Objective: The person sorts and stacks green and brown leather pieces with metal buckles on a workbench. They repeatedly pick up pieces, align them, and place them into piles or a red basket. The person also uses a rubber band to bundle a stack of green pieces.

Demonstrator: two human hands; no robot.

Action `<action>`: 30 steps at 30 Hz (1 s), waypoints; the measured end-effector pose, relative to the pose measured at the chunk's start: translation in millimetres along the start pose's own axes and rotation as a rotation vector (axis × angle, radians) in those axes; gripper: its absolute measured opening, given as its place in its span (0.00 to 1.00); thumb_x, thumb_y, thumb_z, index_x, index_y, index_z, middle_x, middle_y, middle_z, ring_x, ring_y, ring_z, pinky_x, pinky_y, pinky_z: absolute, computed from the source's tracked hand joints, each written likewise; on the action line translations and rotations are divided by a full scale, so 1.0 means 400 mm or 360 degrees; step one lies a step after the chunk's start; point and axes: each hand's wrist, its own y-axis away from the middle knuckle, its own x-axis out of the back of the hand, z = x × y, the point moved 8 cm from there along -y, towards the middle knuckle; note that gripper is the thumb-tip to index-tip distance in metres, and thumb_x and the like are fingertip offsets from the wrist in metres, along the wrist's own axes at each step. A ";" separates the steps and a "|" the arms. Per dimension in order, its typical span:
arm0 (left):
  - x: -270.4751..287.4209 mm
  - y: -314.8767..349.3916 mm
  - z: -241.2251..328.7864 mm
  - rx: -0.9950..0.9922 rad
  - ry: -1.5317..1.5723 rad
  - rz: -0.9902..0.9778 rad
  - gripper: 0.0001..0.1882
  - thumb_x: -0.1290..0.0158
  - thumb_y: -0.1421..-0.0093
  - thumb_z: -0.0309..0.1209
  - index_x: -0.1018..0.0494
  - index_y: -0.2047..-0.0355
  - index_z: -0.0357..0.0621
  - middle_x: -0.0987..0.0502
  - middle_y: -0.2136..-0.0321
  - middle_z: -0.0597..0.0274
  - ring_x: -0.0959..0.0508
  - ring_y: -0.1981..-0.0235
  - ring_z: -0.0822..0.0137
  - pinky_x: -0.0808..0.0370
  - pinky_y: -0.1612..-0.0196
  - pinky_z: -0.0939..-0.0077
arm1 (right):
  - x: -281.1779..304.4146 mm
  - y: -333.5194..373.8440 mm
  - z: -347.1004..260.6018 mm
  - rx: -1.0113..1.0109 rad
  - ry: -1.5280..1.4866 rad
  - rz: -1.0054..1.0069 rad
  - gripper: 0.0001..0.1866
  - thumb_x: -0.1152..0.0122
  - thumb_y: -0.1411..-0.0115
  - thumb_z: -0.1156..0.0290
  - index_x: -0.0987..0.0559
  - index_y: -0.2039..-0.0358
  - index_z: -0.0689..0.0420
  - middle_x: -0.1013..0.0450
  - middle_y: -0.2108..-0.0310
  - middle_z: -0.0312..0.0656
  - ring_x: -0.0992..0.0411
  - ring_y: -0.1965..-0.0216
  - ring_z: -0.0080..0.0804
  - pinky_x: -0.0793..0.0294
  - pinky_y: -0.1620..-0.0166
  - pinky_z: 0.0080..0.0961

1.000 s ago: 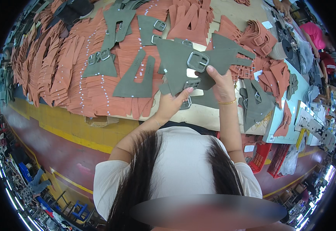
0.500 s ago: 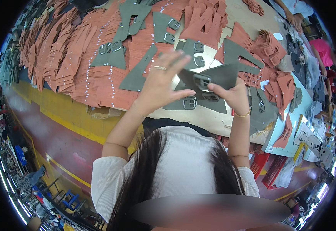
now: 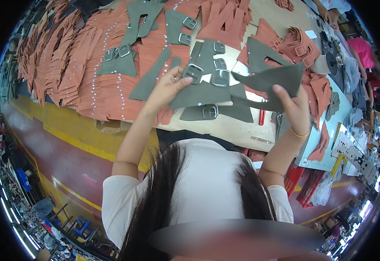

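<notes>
My left hand pinches a dark green leather-like piece with two metal buckles by its left buckle, thumb on top. In my right hand is a dark green two-strap piece, gripped at its wide end under the thumb. Its two straps point left, and their tips come close to the buckled piece's right side; whether they touch I cannot tell. Beneath and behind lie more green buckled pieces. Another green piece with a buckle lies on the table just below my hands.
Overlapping stacks of reddish-brown pieces cover the table's left side. More reddish-brown buckled pieces lie at the right, by a white spool. A red tool rests near the front. Red crates stand below. Another person's hands are at the far right.
My left hand has come down from the air and now grips the buckled piece, which has moved left. My right hand has moved right and now holds the two-strap piece.
</notes>
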 end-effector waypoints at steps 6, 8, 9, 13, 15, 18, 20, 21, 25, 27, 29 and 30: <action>0.003 -0.009 -0.073 0.0438 0.0181 -0.0331 0.17 0.52 0.35 0.33 0.35 0.49 0.39 0.25 0.59 0.60 0.23 0.61 0.74 0.25 0.59 0.80 | -0.104 -0.020 -0.044 0.0205 -0.0128 -0.0585 0.21 0.38 0.43 0.70 0.30 0.52 0.67 0.26 0.62 0.40 0.29 0.61 0.22 0.27 0.57 0.22; -0.020 0.001 -0.064 0.0499 0.0230 -0.0426 0.20 0.54 0.34 0.34 0.38 0.45 0.38 0.26 0.56 0.57 0.23 0.59 0.72 0.25 0.58 0.79 | -0.179 -0.077 -0.006 0.0234 0.0018 -0.0747 0.22 0.35 0.45 0.67 0.27 0.54 0.66 0.26 0.61 0.36 0.32 0.61 0.20 0.31 0.54 0.21; -0.030 0.005 -0.057 0.0513 0.0279 -0.0434 0.21 0.55 0.34 0.34 0.39 0.43 0.37 0.27 0.54 0.56 0.23 0.58 0.71 0.24 0.57 0.78 | -0.215 -0.104 0.021 0.0218 -0.0034 -0.0745 0.21 0.36 0.45 0.65 0.26 0.56 0.66 0.26 0.62 0.38 0.31 0.61 0.20 0.30 0.55 0.21; -0.096 0.021 -0.006 0.0489 0.0852 -0.0719 0.25 0.58 0.33 0.35 0.44 0.39 0.36 0.30 0.50 0.52 0.24 0.54 0.67 0.25 0.52 0.74 | -0.283 -0.195 0.126 0.0062 0.0216 -0.0567 0.22 0.35 0.46 0.59 0.23 0.59 0.64 0.24 0.69 0.40 0.27 0.67 0.24 0.28 0.60 0.23; -0.099 0.023 -0.009 0.0559 0.0814 -0.0671 0.26 0.54 0.35 0.34 0.43 0.40 0.35 0.30 0.50 0.53 0.24 0.54 0.66 0.26 0.51 0.72 | -0.276 -0.209 0.163 -0.0061 0.0169 -0.0498 0.22 0.35 0.46 0.58 0.23 0.60 0.64 0.24 0.70 0.41 0.27 0.68 0.25 0.28 0.61 0.23; -0.100 0.010 0.002 0.0367 0.0283 -0.0603 0.29 0.48 0.39 0.33 0.42 0.41 0.35 0.29 0.51 0.54 0.24 0.54 0.66 0.27 0.49 0.72 | -0.261 -0.220 0.177 0.0005 0.0174 -0.0465 0.22 0.34 0.46 0.57 0.23 0.62 0.64 0.24 0.70 0.41 0.27 0.67 0.25 0.28 0.62 0.22; -0.094 0.000 0.025 0.0240 0.0029 -0.0577 0.30 0.44 0.42 0.32 0.41 0.42 0.35 0.29 0.51 0.54 0.25 0.52 0.66 0.29 0.48 0.72 | -0.242 -0.232 0.184 0.0084 0.0389 -0.0338 0.19 0.36 0.45 0.60 0.23 0.62 0.64 0.24 0.68 0.42 0.26 0.66 0.25 0.27 0.62 0.21; -0.088 -0.006 0.040 0.0222 0.0042 -0.0595 0.30 0.43 0.43 0.32 0.39 0.44 0.34 0.30 0.50 0.53 0.27 0.50 0.66 0.31 0.47 0.73 | -0.231 -0.235 0.182 0.0172 0.0468 -0.0291 0.18 0.36 0.44 0.61 0.24 0.61 0.63 0.24 0.66 0.42 0.26 0.65 0.25 0.27 0.61 0.21; 0.040 -0.059 0.168 -0.0193 -0.0073 -0.0348 0.26 0.41 0.44 0.31 0.36 0.47 0.35 0.28 0.51 0.55 0.29 0.49 0.68 0.31 0.47 0.76 | -0.086 -0.241 0.195 0.0243 -0.0087 0.0081 0.14 0.42 0.40 0.67 0.26 0.57 0.61 0.25 0.60 0.42 0.26 0.60 0.28 0.27 0.58 0.23; 0.154 -0.092 0.233 -0.0320 0.0069 -0.0198 0.25 0.41 0.44 0.29 0.35 0.48 0.36 0.26 0.54 0.57 0.25 0.53 0.67 0.29 0.49 0.75 | 0.005 -0.211 0.235 0.0086 -0.0227 0.0253 0.13 0.44 0.38 0.68 0.27 0.56 0.61 0.26 0.58 0.42 0.26 0.57 0.28 0.27 0.56 0.23; 0.265 -0.139 0.309 -0.0606 0.0197 -0.0172 0.25 0.41 0.44 0.29 0.35 0.48 0.36 0.24 0.57 0.57 0.23 0.57 0.66 0.26 0.51 0.72 | 0.079 -0.170 0.274 -0.0009 -0.0255 0.0392 0.13 0.45 0.37 0.68 0.27 0.57 0.62 0.26 0.58 0.42 0.26 0.56 0.27 0.27 0.56 0.22; 0.341 -0.180 0.323 -0.0610 0.0178 0.0010 0.25 0.43 0.43 0.28 0.36 0.47 0.37 0.24 0.56 0.56 0.22 0.57 0.64 0.24 0.52 0.70 | 0.101 -0.149 0.298 -0.0046 -0.0289 0.0453 0.13 0.45 0.37 0.68 0.27 0.57 0.62 0.26 0.58 0.42 0.26 0.56 0.27 0.27 0.56 0.21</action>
